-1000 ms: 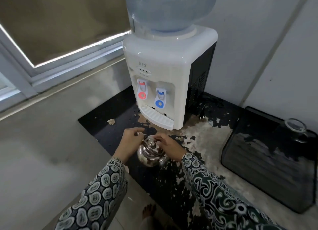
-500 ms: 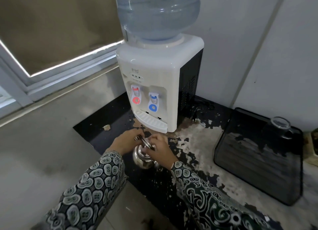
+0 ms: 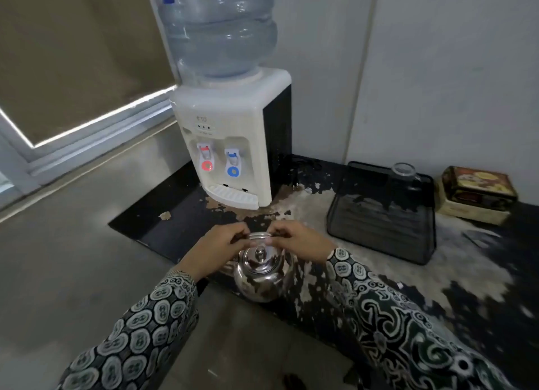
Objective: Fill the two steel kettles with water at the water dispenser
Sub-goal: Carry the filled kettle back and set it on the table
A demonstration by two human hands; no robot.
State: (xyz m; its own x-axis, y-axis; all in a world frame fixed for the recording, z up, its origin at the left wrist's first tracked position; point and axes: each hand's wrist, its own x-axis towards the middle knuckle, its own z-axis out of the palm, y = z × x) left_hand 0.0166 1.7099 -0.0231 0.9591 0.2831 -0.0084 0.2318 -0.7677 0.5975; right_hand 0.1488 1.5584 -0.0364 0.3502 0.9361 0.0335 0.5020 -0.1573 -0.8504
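The only lettering that can be made out sits on the white front of the water dispenser (image 3: pixel 230 144), above its three small indicator lights: it seems to read "TD", too blurred to be sure. The print on the tin (image 3: pixel 478 190) by the counter's right edge is unreadable.

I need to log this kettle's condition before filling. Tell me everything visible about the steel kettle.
The steel kettle is round-bellied, polished and mirror-like, reflecting the peeling black counter it stands on near the front edge, upright, in front of the water dispenser and not under either tap. Its lid with a small knob is on. The left hand and right hand both grip the handle above the lid. Its spout is not clearly visible, and whether it holds water cannot be told.
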